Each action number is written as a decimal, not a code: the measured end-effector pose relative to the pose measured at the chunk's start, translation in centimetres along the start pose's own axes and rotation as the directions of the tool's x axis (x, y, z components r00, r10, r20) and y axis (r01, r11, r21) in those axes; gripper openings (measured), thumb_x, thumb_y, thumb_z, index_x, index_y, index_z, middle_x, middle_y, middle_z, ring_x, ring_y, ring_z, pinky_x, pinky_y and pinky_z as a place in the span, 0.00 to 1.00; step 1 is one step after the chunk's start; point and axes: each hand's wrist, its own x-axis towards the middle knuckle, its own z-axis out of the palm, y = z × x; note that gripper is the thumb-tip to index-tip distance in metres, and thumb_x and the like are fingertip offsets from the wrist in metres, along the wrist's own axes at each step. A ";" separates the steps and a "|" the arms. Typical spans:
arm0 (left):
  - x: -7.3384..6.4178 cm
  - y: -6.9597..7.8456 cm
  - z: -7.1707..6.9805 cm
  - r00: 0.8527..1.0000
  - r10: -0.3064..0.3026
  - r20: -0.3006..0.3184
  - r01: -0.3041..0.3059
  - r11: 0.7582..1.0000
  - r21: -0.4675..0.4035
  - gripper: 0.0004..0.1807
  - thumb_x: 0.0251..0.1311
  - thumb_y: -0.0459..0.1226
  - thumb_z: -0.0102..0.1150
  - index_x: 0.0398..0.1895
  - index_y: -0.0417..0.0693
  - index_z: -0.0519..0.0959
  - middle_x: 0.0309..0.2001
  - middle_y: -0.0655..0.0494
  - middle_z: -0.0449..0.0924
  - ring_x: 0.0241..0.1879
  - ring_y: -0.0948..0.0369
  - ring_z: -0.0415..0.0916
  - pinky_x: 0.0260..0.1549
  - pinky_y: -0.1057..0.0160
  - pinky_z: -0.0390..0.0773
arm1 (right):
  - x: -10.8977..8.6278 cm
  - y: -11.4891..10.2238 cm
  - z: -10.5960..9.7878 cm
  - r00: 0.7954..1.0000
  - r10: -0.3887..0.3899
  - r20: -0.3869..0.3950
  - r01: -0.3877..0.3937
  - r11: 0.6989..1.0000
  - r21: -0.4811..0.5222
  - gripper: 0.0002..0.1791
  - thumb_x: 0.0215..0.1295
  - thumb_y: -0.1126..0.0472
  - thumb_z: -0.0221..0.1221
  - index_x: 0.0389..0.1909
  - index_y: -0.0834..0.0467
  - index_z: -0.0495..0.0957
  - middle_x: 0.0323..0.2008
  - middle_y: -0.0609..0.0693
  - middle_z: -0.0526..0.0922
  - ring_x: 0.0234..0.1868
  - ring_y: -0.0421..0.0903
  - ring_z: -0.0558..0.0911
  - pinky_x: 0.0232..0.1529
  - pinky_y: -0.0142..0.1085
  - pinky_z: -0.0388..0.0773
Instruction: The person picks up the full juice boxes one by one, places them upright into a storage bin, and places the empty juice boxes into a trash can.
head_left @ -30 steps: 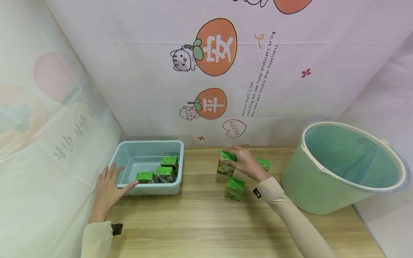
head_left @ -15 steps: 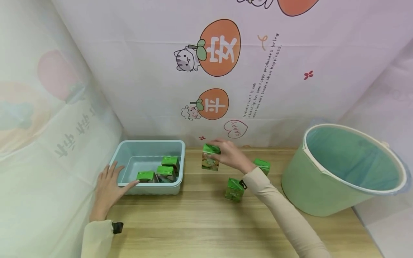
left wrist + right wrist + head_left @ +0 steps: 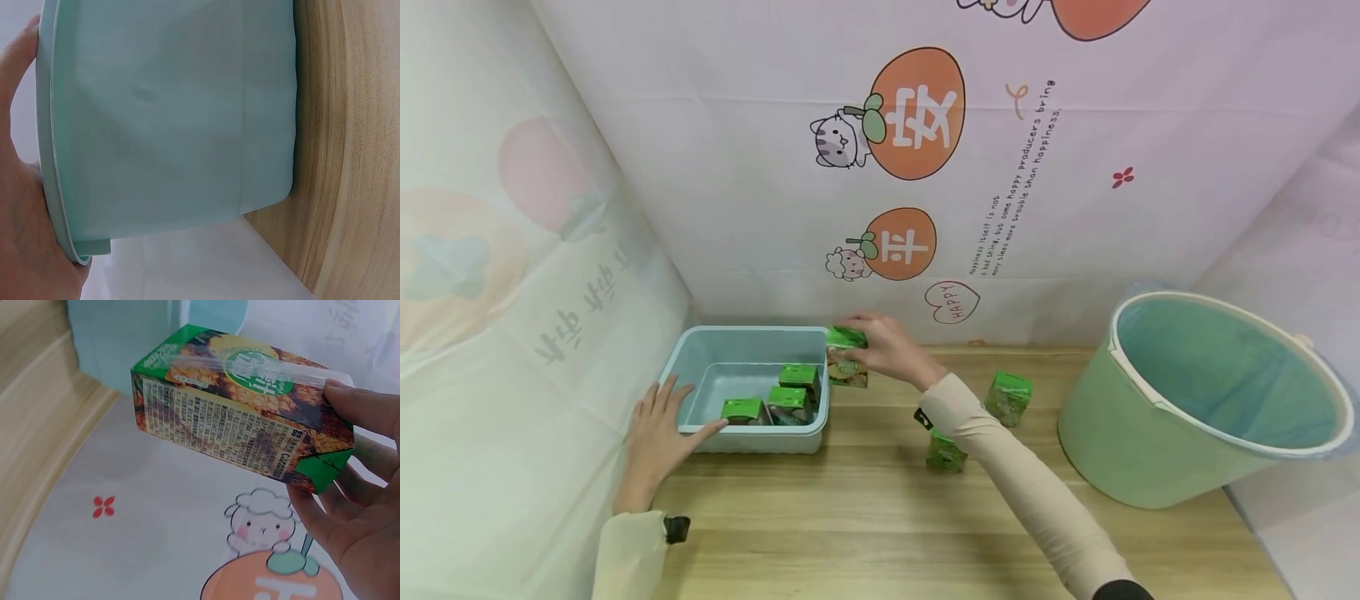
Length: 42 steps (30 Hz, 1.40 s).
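Observation:
My right hand pinches a juice box by its top end, above the right rim of a pale blue plastic bin. In the right wrist view the juice box has a green end, pineapple pictures and a wrapped straw along one side. Thumb and fingertips hold it at one end. My left hand rests with spread fingers over the bin's front left corner, thumb along the front rim. Inside the bin, toward the right, stand three green-topped juice boxes.
Two more juice boxes stand on the wooden table: one near the bucket and one partly behind my right sleeve. A large green bucket with a clear liner stands at the right. Printed cloth walls enclose the back and sides.
My right hand has lifted the juice box off the table and carried it left to the bin's right rim. My left hand has stayed at the bin's corner.

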 end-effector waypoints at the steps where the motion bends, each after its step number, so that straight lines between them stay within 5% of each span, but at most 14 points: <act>1: 0.0 0.0 -0.1 1.000 0.000 -0.001 0.000 1.000 -0.002 0.52 0.59 0.65 0.69 0.73 0.34 0.69 0.80 0.30 0.54 0.78 0.28 0.47 0.74 0.26 0.44 | 0.4 -0.2 0.2 1.000 -0.011 -0.001 0.011 1.000 -0.003 0.27 0.69 0.62 0.71 0.66 0.65 0.80 0.60 0.60 0.84 0.52 0.51 0.86 0.55 0.40 0.84; 25: -0.3 -1.0 -0.4 1.000 -0.019 0.008 0.019 1.000 0.005 0.52 0.60 0.65 0.68 0.74 0.34 0.68 0.80 0.30 0.52 0.79 0.28 0.44 0.74 0.26 0.43 | 7.9 -6.2 5.9 0.995 -0.013 0.099 0.010 0.999 0.032 0.28 0.74 0.60 0.67 0.71 0.64 0.75 0.69 0.59 0.78 0.60 0.49 0.84 0.61 0.34 0.80; 31: -0.1 -0.8 -0.4 0.999 -0.027 0.023 0.026 1.000 0.012 0.54 0.59 0.66 0.68 0.75 0.34 0.69 0.80 0.30 0.53 0.78 0.28 0.45 0.74 0.26 0.46 | 9.0 -6.2 6.8 0.992 0.042 0.116 -0.046 0.998 0.030 0.29 0.75 0.58 0.66 0.73 0.61 0.75 0.70 0.57 0.77 0.62 0.48 0.83 0.62 0.32 0.79; 42: 0.5 -0.8 0.5 1.000 -0.010 0.006 0.010 1.000 0.003 0.53 0.58 0.64 0.70 0.74 0.35 0.70 0.79 0.30 0.55 0.78 0.29 0.47 0.73 0.26 0.48 | 10.3 -4.9 9.4 0.997 0.068 0.036 -0.070 0.995 0.065 0.27 0.73 0.60 0.68 0.70 0.63 0.77 0.66 0.57 0.80 0.60 0.49 0.83 0.59 0.32 0.80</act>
